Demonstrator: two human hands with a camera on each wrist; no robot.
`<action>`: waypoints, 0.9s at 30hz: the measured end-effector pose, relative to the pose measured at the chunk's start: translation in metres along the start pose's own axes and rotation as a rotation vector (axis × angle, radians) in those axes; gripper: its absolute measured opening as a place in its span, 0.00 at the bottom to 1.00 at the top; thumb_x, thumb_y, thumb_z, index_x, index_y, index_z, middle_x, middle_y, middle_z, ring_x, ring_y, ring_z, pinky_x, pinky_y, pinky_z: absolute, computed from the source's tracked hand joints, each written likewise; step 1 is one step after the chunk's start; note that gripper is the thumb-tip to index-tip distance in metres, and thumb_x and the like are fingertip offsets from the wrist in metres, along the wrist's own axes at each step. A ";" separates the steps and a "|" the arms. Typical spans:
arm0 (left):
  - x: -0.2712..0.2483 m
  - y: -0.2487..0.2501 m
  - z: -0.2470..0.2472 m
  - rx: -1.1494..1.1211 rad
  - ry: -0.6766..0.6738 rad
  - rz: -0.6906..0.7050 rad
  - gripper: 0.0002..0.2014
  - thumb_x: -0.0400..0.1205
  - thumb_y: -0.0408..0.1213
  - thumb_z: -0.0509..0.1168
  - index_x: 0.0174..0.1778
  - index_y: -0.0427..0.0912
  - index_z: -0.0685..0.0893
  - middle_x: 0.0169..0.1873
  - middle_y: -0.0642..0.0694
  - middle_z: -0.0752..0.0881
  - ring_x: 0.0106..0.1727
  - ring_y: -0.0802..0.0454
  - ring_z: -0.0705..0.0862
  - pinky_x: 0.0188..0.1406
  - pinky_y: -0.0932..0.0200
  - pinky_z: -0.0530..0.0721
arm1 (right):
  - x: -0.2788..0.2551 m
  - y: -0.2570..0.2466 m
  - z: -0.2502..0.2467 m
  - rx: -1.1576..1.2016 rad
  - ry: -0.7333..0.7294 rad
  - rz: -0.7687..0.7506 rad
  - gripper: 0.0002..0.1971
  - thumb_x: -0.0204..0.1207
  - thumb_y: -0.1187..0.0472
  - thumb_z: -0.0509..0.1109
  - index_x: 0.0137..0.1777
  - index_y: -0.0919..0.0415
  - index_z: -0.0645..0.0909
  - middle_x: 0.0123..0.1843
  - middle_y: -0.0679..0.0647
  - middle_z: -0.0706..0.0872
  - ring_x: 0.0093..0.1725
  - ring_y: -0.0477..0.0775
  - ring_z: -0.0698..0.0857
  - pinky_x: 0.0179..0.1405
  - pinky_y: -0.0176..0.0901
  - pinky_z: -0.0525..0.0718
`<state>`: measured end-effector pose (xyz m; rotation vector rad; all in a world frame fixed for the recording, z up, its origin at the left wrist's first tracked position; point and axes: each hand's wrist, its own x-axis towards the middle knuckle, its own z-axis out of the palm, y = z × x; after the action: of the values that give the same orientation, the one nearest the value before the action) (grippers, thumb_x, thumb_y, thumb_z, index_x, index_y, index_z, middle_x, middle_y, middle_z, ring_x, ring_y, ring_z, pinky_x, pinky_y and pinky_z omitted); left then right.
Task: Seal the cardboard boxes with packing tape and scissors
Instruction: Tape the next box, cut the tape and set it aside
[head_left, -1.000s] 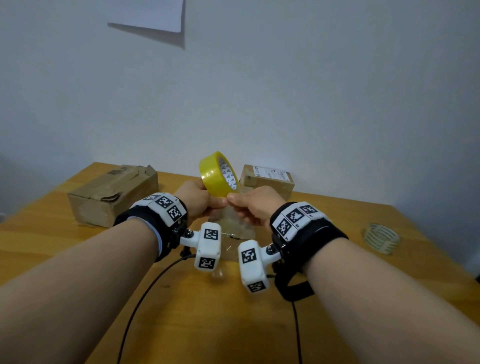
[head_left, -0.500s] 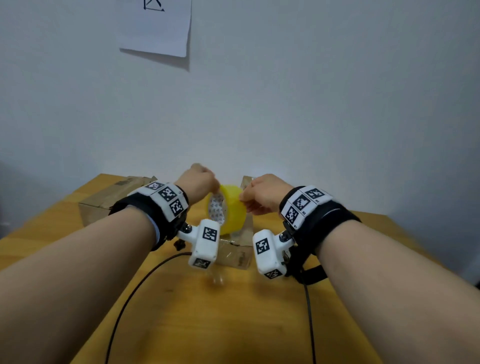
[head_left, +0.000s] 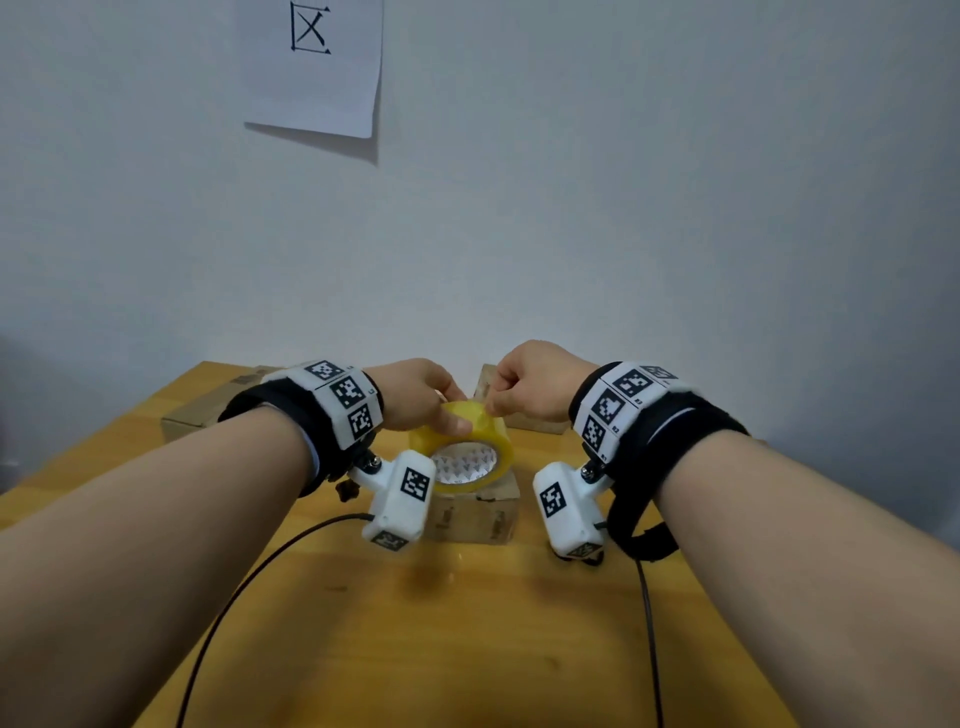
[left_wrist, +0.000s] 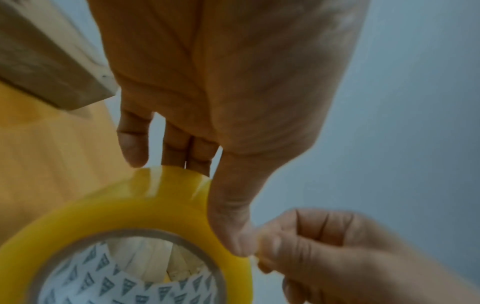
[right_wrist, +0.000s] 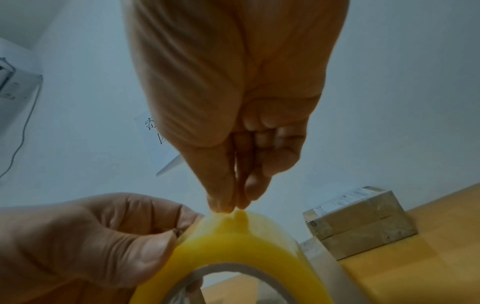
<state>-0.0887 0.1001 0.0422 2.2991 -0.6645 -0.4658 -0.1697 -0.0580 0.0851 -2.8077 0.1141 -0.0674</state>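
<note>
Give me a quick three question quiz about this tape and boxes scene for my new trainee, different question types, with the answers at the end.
1. True or false: the left hand holds the yellow tape roll.
2. What do the right hand fingertips pinch?
A. the roll's top edge
B. scissors
C. a box flap
3. Fill in: the roll is held above a small ____.

Key: 1 true; 2 A; 3 cardboard box.

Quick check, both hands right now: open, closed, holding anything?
Left hand: closed, gripping the yellow tape roll.
Right hand: closed, fingertips pinching at the roll's outer surface.
</note>
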 end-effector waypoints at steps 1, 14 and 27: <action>0.000 0.002 0.000 0.050 0.028 0.006 0.19 0.70 0.47 0.79 0.54 0.53 0.83 0.54 0.51 0.86 0.58 0.49 0.82 0.65 0.44 0.79 | -0.001 0.000 -0.001 0.008 -0.002 -0.019 0.10 0.76 0.58 0.77 0.34 0.54 0.82 0.30 0.43 0.80 0.31 0.41 0.77 0.30 0.35 0.74; 0.002 0.007 -0.009 0.205 0.156 0.008 0.24 0.70 0.49 0.79 0.59 0.46 0.82 0.50 0.48 0.85 0.53 0.47 0.82 0.52 0.53 0.80 | -0.002 -0.003 0.010 0.284 -0.051 -0.066 0.02 0.85 0.64 0.62 0.49 0.61 0.75 0.39 0.54 0.90 0.27 0.48 0.83 0.28 0.40 0.79; 0.008 -0.002 -0.010 0.080 0.146 0.025 0.20 0.67 0.48 0.81 0.48 0.50 0.81 0.48 0.49 0.84 0.52 0.46 0.81 0.52 0.53 0.79 | 0.006 0.002 0.006 0.429 -0.040 0.085 0.06 0.83 0.60 0.66 0.44 0.57 0.79 0.33 0.51 0.84 0.33 0.49 0.88 0.34 0.39 0.77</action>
<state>-0.0770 0.1015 0.0466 2.3707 -0.6492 -0.2611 -0.1637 -0.0589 0.0793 -2.3721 0.1855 -0.0126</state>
